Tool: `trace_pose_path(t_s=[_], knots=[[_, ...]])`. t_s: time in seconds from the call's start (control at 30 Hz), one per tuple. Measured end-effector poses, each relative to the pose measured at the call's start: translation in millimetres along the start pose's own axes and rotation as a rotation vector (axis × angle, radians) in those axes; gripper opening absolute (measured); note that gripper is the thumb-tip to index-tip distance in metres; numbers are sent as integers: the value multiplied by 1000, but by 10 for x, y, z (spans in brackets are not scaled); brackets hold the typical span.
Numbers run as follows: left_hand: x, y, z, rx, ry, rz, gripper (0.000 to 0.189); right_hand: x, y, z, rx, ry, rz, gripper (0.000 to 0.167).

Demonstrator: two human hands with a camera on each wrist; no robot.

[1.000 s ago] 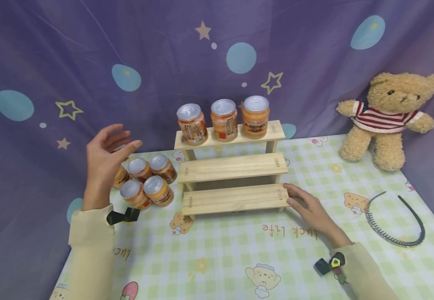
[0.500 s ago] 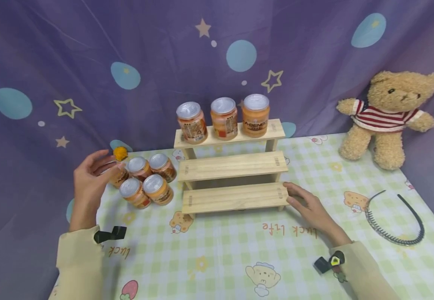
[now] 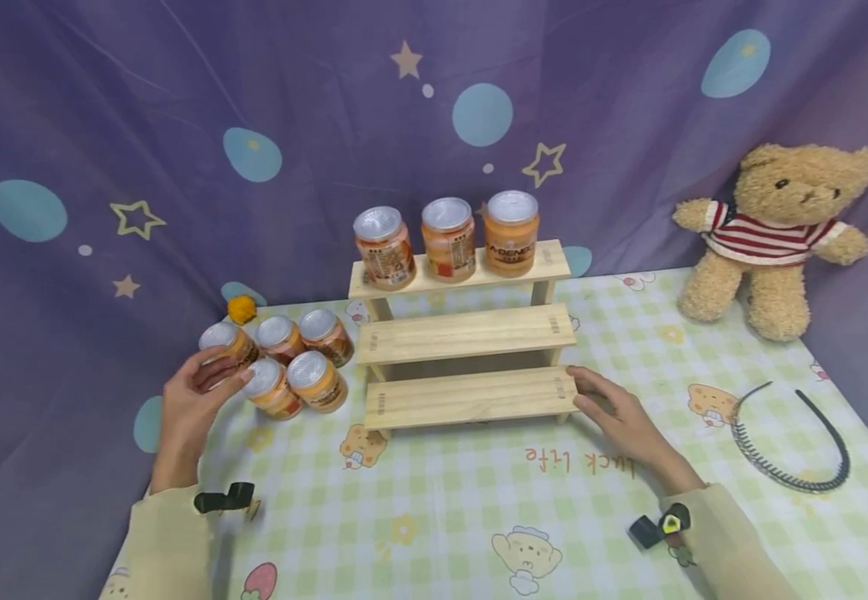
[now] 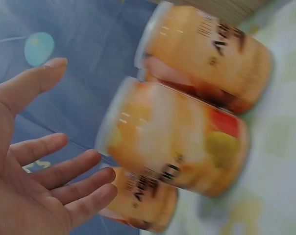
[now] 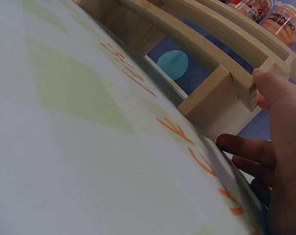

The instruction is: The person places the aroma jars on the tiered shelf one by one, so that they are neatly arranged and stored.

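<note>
At the left, my left hand (image 3: 194,404) is beside several orange jars with silver lids. Its fingers are spread at the leftmost jar (image 3: 218,335) and the front-left jar (image 3: 276,396); in the left wrist view a gap shows between the open palm and the nearest jar (image 4: 172,137). My right hand (image 3: 617,417) rests at the right end of a three-step wooden rack (image 3: 471,400). In the right wrist view its thumb touches the lowest step's corner, while the other fingers lie loosely below. Three more jars, one at the right end (image 3: 511,242), stand on the top step.
A teddy bear (image 3: 767,233) in a striped shirt sits at the back right. A black headband (image 3: 794,483) lies at the right on the checked cloth (image 3: 434,517). Behind the jars sits a small orange-yellow fuzzy ball (image 3: 241,309). A purple curtain (image 3: 314,100) hangs behind.
My left hand has come down from above the jars to the left side of the group, uncovering the leftmost jar and the fuzzy ball. The right hand stays at the rack.
</note>
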State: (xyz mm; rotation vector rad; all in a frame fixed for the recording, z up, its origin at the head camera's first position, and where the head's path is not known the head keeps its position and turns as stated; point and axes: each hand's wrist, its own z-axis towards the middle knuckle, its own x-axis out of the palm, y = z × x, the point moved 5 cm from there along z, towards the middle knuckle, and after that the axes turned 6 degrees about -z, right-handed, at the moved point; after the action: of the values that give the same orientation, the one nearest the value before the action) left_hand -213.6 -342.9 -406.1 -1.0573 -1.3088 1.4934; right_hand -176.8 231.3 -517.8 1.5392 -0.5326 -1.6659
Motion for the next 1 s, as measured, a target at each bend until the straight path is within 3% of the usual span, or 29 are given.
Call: trace_pose_path(t_s=[0.17, 0.37, 0.57, 0.8, 1.0], knots=[[3, 164, -32, 1, 66, 15, 57, 6, 1, -1, 14, 6, 12, 47], [28, 288, -47, 2, 94, 56, 56, 3, 16, 0, 10, 3, 9, 48], [44, 364, -81, -10, 84, 137, 59, -2, 24, -5, 8, 6, 2, 48], [71, 424, -32, -24, 61, 243, 65, 6, 17, -18, 10, 3, 7, 48], [98, 474, -5, -49, 39, 198, 67, -3, 15, -14, 13, 1, 3, 48]])
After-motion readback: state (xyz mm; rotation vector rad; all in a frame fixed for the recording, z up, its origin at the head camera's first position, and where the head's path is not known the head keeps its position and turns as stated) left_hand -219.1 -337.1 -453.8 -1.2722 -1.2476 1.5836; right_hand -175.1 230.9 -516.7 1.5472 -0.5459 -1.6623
